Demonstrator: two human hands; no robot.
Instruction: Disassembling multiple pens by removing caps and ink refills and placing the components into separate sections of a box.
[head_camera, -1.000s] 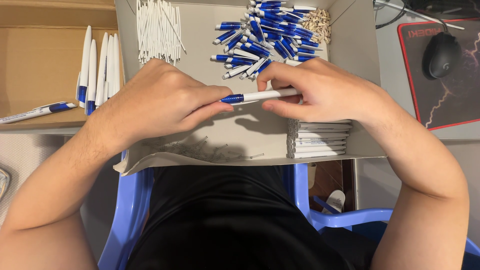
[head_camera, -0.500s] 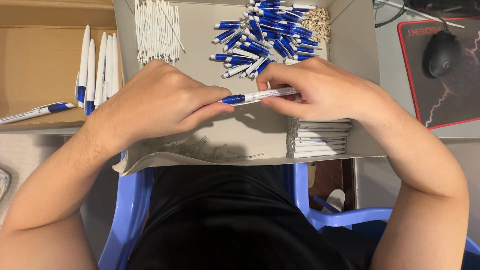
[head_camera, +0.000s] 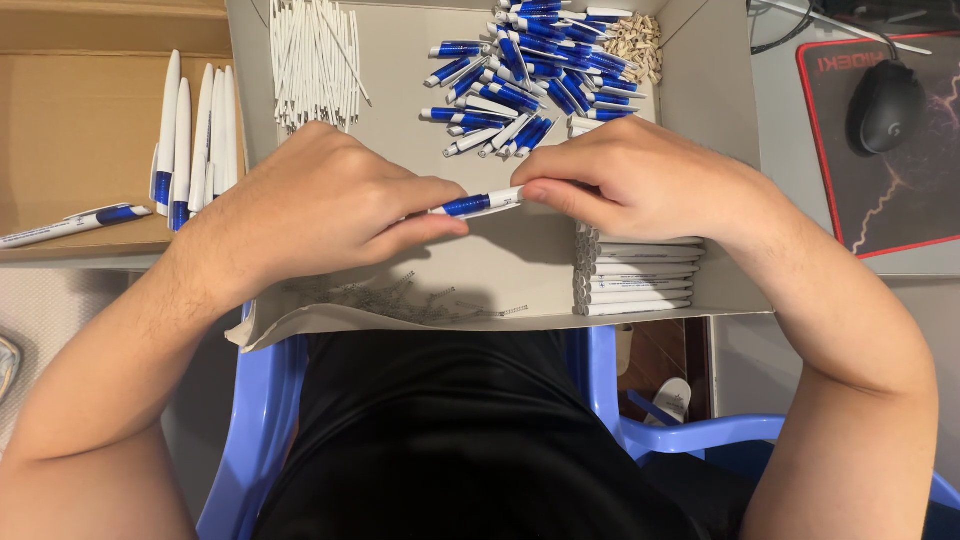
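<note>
The fingers of both hands pinch one pen (head_camera: 478, 204), blue at its left part and white at its right, held level between them over the middle of a shallow grey cardboard tray (head_camera: 420, 60). The left hand (head_camera: 320, 205) closes its thumb and curled fingers on the blue end, knuckles up; the right hand (head_camera: 640, 180) presses thumb and forefinger together on the white tip, the other fingers folded over. Just under the right hand, in the tray's near right corner, lies a stack of white barrels (head_camera: 640, 280) on their sides. On the tray floor below the left hand is a scatter of thin springs (head_camera: 400, 300). Farther off, at the tray's far edge, a bundle of white refills (head_camera: 315, 60) lies left of centre, a heap of blue-and-white pen parts (head_camera: 530, 75) lies to its right, and a small pile of pale tips (head_camera: 637, 40) sits just beside that heap. Left of the tray, in a brown carton (head_camera: 70, 110), a row of finished pens (head_camera: 195, 140) stands side by side, with one more pen (head_camera: 70, 225) lying across near the carton's front edge. To the right, well apart from the hands, a black mouse (head_camera: 885, 105) rests on a dark, red-edged pad (head_camera: 900, 200). Below the tray show a black shirt and a blue plastic chair (head_camera: 260, 430).
</note>
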